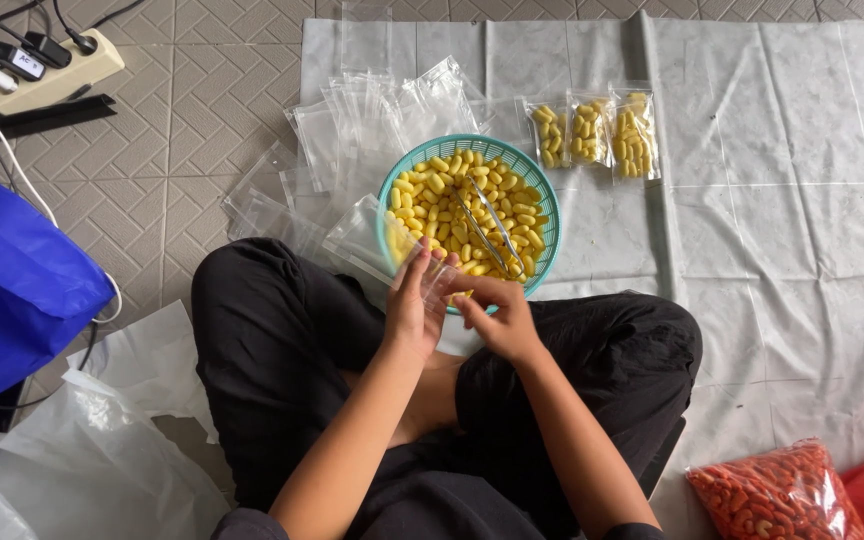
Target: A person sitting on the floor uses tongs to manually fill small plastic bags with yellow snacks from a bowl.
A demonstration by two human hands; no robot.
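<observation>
Over the person's crossed legs, the left hand (pixel 414 305) holds a small clear bag (pixel 430 272) upright, its grip closed on the bag's side, while the right hand (pixel 497 312) pinches a yellow piece (pixel 460 296) at the bag's mouth. Just beyond sits a teal basket (pixel 388 205) heaped with yellow pieces, metal tongs (pixel 487 228) lying on top. Three filled bags (pixel 592 132) lie in a row on the pale floor sheet (pixel 772 180) beside the basket; a loose spread of empty clear bags (pixel 352 140) waits on the other side. Judging by that, the packing is early: a few bags done, most of the basket left. A large bag of red-orange pieces (pixel 777 495) sits unopened near the right knee, and a blue bag (pixel 7 285) lies at far left.
</observation>
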